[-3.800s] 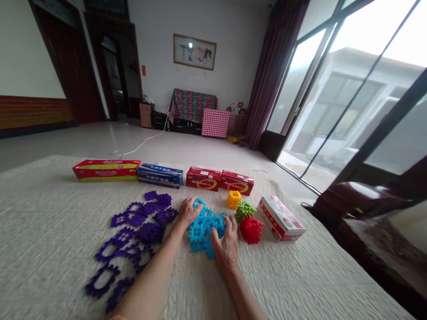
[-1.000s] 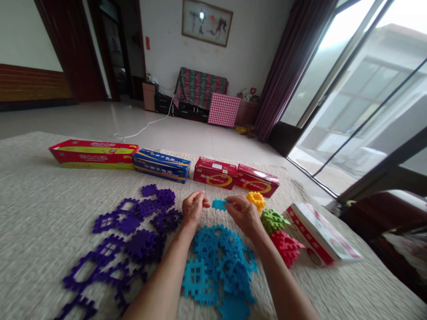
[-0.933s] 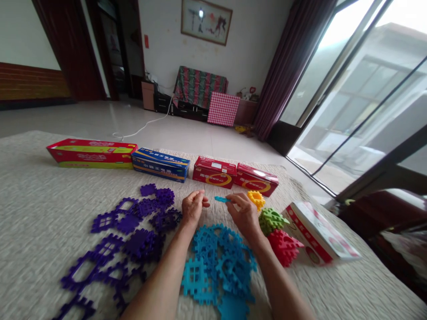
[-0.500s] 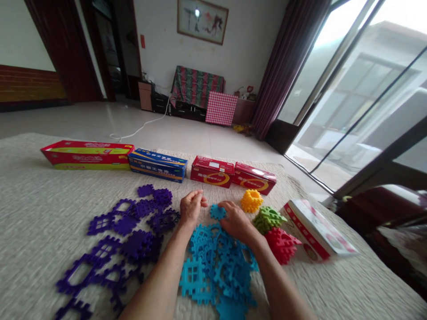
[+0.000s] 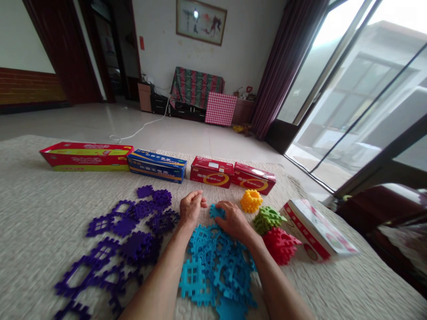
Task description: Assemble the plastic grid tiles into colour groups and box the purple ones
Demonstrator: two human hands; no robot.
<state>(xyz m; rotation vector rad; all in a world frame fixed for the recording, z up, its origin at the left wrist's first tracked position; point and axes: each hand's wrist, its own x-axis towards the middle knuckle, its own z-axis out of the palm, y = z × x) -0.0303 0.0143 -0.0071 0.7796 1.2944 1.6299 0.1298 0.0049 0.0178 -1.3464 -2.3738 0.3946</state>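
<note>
My right hand (image 5: 231,218) is closed on a light-blue interlocking building piece (image 5: 214,210), with thumb and fingers at its right edge. Just left of it, apart from the piece, my left hand (image 5: 191,207) is curled shut, and nothing shows in its fingers. Below both hands lies a heap of light-blue building pieces (image 5: 220,262), some flat and some with window cut-outs, partly covered by my right forearm. Purple building pieces (image 5: 126,225) are spread to the left of my left arm.
Right of my right hand sit yellow (image 5: 251,201), green (image 5: 268,218) and red (image 5: 280,246) assembled block shapes. A white-and-red box (image 5: 318,229) lies beyond them. Along the back stand a red-yellow box (image 5: 90,158), a blue box (image 5: 156,166) and two dark-red boxes (image 5: 212,172).
My right thumb has moved left and inward over the light-blue piece, so the hand now closes on it. My left hand has stayed almost still.
</note>
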